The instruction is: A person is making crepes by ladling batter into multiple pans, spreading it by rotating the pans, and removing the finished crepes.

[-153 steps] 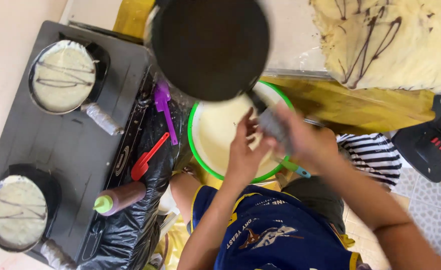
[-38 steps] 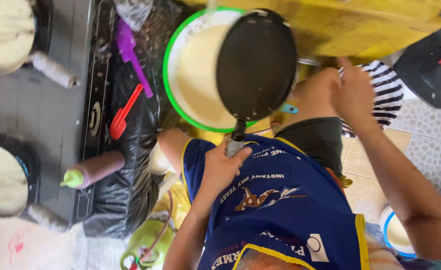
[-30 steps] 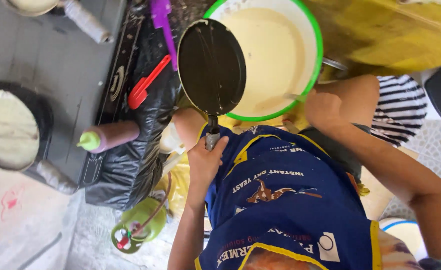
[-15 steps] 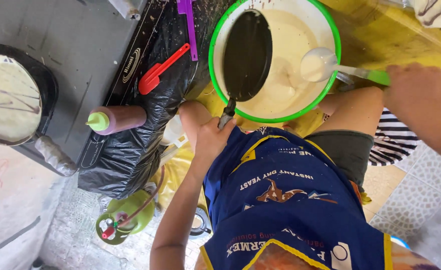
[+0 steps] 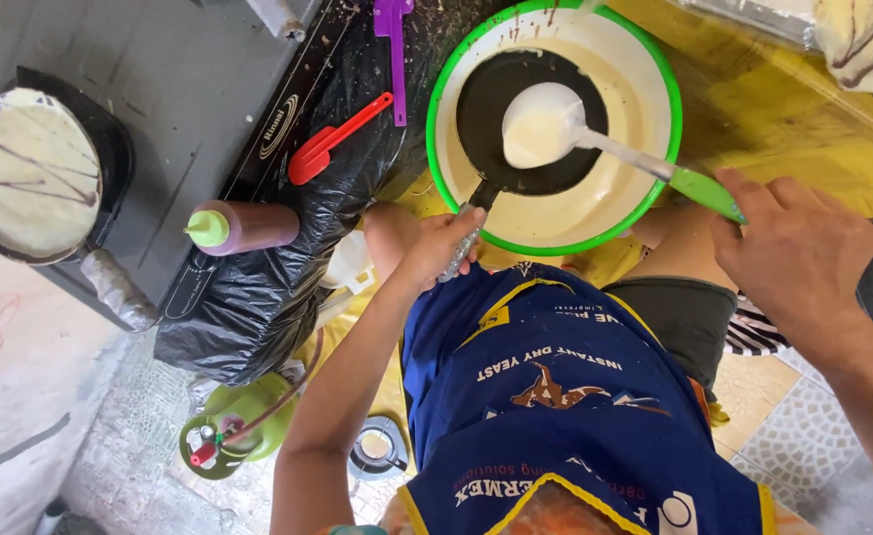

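While the left hand (image 5: 441, 248) is closed around the wrapped handle of a small black frying pan (image 5: 527, 124), the pan sits tilted inside a green-rimmed bowl (image 5: 654, 74) of pale batter. The right hand (image 5: 798, 253) grips the green end of a ladle (image 5: 545, 124), its white scoop full of batter and held over the pan's dark face. The bowl rests on a yellow surface (image 5: 763, 119) that runs off to the right, where a pale crepe streaked with dark lines (image 5: 872, 40) shows at the top corner.

Left of the bowl, a black plastic sheet (image 5: 258, 297) drapes over the edge of a grey stove top (image 5: 169, 109). On it lie a red spatula (image 5: 332, 144) and a purple spatula (image 5: 395, 45), and a brown squeeze bottle with a green cap (image 5: 238, 226) lies on its side across the stove's front edge. Farther left, a second black pan (image 5: 35, 173) on the stove holds a round pale crepe crossed with dark drizzle lines.

Below the stove, on a pebbled floor (image 5: 139, 426), stands a small green gas cylinder (image 5: 223, 441) with a hose running up from it. The person wears a dark blue apron (image 5: 565, 396) trimmed in yellow, with white lettering and a brown figure printed across it. Patterned tiles (image 5: 783, 426) show at the lower right.
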